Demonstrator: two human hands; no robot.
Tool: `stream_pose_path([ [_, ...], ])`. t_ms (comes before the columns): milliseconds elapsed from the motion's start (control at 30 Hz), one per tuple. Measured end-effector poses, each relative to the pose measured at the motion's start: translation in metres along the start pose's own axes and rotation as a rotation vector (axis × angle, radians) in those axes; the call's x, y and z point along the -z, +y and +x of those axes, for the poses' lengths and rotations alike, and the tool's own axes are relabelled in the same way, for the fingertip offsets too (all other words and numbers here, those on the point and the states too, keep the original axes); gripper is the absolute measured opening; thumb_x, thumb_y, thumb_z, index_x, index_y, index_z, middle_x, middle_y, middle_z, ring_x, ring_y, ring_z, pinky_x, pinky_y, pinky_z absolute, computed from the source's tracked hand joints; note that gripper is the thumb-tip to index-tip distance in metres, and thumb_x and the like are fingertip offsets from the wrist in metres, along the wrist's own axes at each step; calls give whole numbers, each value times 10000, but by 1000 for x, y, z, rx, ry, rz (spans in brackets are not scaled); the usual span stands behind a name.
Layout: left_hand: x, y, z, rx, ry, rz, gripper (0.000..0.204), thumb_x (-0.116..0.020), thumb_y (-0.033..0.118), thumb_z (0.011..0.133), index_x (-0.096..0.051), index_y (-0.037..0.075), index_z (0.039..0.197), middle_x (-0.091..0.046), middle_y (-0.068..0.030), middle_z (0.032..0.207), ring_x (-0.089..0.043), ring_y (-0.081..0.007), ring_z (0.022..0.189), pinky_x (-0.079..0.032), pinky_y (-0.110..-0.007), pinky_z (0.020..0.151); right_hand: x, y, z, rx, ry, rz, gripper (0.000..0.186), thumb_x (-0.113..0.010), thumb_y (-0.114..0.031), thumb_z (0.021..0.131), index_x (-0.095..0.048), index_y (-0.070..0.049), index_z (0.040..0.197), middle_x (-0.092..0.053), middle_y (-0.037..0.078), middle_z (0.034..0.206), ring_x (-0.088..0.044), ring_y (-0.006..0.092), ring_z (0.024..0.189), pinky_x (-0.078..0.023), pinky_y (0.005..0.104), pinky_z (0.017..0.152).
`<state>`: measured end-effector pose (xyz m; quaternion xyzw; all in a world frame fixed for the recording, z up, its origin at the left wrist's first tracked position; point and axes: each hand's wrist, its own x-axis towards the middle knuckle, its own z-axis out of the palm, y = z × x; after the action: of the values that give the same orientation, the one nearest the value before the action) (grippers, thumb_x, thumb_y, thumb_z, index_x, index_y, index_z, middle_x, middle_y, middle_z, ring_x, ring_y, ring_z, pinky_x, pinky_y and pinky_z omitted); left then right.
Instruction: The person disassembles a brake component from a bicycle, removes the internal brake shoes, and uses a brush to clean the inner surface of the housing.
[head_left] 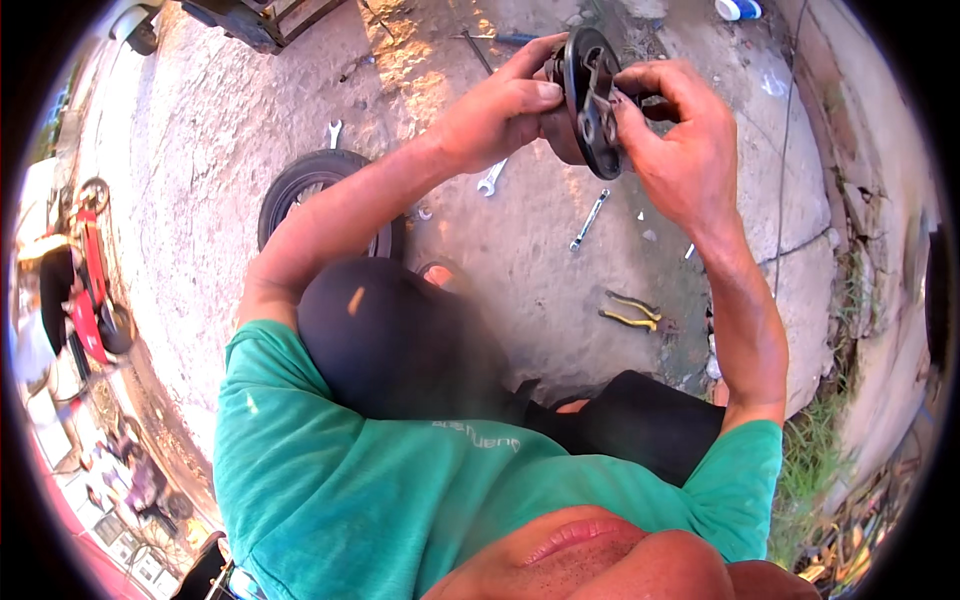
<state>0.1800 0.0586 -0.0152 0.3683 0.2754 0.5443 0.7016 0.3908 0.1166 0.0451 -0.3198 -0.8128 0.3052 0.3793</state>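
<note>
Up in front of me, both hands hold a round, dark metal part that looks like a drum brake plate, tilted nearly edge-on. My left hand is closed round its left side, the thumb pressed on the thick hub-like back. On the other face, the fingers and thumb of my right hand pinch at the lever-like pieces; what exactly lies between the fingertips is hidden. Below the part, a slim spanner and an open-ended spanner lie on the concrete.
A tyred wheel lies beneath my left forearm, a spanner beyond it. Yellow-handled pliers rest near my right knee. A dark cable runs along the right side. Parked at far left is a red motorbike.
</note>
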Motion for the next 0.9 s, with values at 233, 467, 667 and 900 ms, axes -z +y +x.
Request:
stream_pose_path([
  [233, -6, 15, 2, -138, 37, 377, 894, -707, 231, 855, -253, 65, 1607, -544, -169, 1370, -575, -269, 1257, -473, -421, 1070, -12, 5, -9, -130, 114, 241, 216, -760, -133, 884, -738, 11, 1044, -712, 121, 1049, -716, 199, 871, -578, 321, 719],
  [467, 3, 9, 9, -168, 129, 639, 1005, -738, 399, 804, -257, 45, 1612, -551, -184, 1422, -604, -245, 1231, -469, -385, 1050, -15, 16, -12, -308, 138, 371, 249, -756, -167, 910, -746, 17, 1079, -728, 123, 1140, -739, 203, 952, -582, 341, 801],
  [667, 2, 11, 8, -213, 148, 594, 945, -712, 361, 843, -259, 42, 1609, -514, -192, 1452, -556, -277, 1298, -412, -428, 1129, -25, 30, -8, -176, 137, 305, 211, -763, -118, 911, -748, 13, 1075, -725, 101, 1124, -717, 160, 920, -581, 297, 773],
  [900, -7, 7, 8, -189, 155, 546, 880, -685, 239, 885, -219, 53, 1607, -522, -209, 1406, -538, -300, 1333, -422, -448, 1128, -32, 29, -3, -227, 160, 572, 192, -748, -131, 956, -750, 1, 1096, -695, 79, 1159, -711, 155, 970, -579, 287, 813],
])
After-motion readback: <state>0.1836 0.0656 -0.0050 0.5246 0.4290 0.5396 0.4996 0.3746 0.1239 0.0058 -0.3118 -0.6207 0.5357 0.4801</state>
